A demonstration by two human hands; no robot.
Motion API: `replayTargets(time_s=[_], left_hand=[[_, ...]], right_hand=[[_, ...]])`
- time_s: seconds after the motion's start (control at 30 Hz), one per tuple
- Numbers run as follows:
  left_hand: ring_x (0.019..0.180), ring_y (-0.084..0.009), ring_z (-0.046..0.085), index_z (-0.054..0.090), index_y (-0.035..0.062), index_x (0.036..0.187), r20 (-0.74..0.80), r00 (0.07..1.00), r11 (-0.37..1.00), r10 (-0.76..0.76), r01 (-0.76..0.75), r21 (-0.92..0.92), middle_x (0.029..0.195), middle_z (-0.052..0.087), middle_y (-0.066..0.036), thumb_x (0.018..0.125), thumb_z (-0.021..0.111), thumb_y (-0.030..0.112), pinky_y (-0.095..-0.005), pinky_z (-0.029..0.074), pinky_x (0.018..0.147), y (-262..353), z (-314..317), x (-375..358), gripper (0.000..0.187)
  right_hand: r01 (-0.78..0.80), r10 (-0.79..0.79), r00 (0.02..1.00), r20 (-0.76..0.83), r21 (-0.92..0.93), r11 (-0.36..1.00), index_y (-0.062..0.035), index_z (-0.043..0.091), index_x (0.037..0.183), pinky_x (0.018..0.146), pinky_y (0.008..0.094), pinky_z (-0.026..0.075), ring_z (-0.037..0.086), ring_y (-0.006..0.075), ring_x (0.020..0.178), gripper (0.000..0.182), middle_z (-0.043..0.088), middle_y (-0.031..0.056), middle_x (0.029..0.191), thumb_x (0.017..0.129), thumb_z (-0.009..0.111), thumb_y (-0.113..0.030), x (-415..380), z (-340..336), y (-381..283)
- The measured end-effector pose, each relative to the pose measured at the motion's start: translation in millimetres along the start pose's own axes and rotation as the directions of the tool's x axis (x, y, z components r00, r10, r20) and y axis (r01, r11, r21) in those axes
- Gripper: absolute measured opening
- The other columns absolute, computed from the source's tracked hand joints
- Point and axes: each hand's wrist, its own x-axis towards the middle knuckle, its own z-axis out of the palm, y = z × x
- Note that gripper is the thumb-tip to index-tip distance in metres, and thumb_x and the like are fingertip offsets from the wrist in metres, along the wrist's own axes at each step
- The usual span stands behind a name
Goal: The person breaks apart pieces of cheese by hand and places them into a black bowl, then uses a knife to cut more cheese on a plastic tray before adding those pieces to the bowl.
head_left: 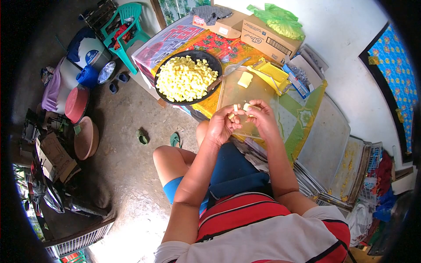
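Roughly left to right: bare concrete floor with open room, two sandals lying apart. Black pan heaped with yellow cubes, overhanging table edge. Left hand and right hand close together, fingers pinching small pale pieces above clear cutting board. Pale block farther up board; yellow slicer just beyond. Stacked trays crowding right side.
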Motion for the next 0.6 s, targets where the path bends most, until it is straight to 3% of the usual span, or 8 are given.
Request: replayTargets(time_s=[0.17, 0.27, 0.37, 0.6], left_hand=[[0.060, -0.0129, 0.059, 0.057, 0.0020, 0.103, -0.068, 0.997, 0.999, 0.033, -0.033, 0.000, 0.088, 0.064, -0.009, 0.091, 0.052, 0.023, -0.0290, 0.054, 0.058, -3, -20, 7, 0.024], [0.062, -0.0134, 0.061, 0.058, 0.0023, 0.103, -0.027, 0.997, 0.995, 0.075, -0.073, 0.064, 0.088, 0.064, -0.008, 0.091, 0.054, 0.023, -0.0292, 0.053, 0.058, 1, -10, 5, 0.024], [0.058, -0.0132, 0.059, 0.058, 0.0022, 0.103, -0.053, 0.998, 0.999, 0.037, -0.037, -0.011, 0.087, 0.063, -0.008, 0.090, 0.058, 0.025, -0.0271, 0.052, 0.054, 0, -8, 6, 0.026], [0.054, -0.0092, 0.056, 0.059, 0.0001, 0.096, 0.056, 0.993, 0.968, 0.108, -0.118, 0.221, 0.080, 0.063, -0.006, 0.089, 0.061, 0.020, -0.0236, 0.050, 0.050, -6, -7, 7, 0.021]], right_hand=[[-0.005, 0.005, 1.000, 0.004, 0.009, 1.000, -0.0056, 0.060, 0.101, 0.067, 0.0240, 0.049, 0.060, 0.0114, 0.083, 0.020, 0.061, 0.0035, 0.099, 0.081, 0.065, -0.006, 1, -1, -5], [0.014, -0.014, 1.000, 0.022, -0.007, 1.000, -0.0051, 0.060, 0.103, 0.067, 0.0244, 0.050, 0.060, 0.0115, 0.083, 0.022, 0.062, 0.0041, 0.099, 0.082, 0.065, -0.005, 2, 0, -1], [0.022, -0.022, 0.999, 0.036, 0.001, 1.000, -0.0044, 0.060, 0.103, 0.067, 0.0244, 0.050, 0.060, 0.0115, 0.083, 0.023, 0.062, 0.0048, 0.098, 0.081, 0.066, -0.005, 1, 2, 0], [0.040, -0.035, 0.997, 0.066, -0.065, 0.997, 0.0000, 0.060, 0.104, 0.066, 0.0235, 0.050, 0.061, 0.0119, 0.081, 0.024, 0.063, 0.0070, 0.095, 0.081, 0.066, -0.004, 0, 3, 0]])
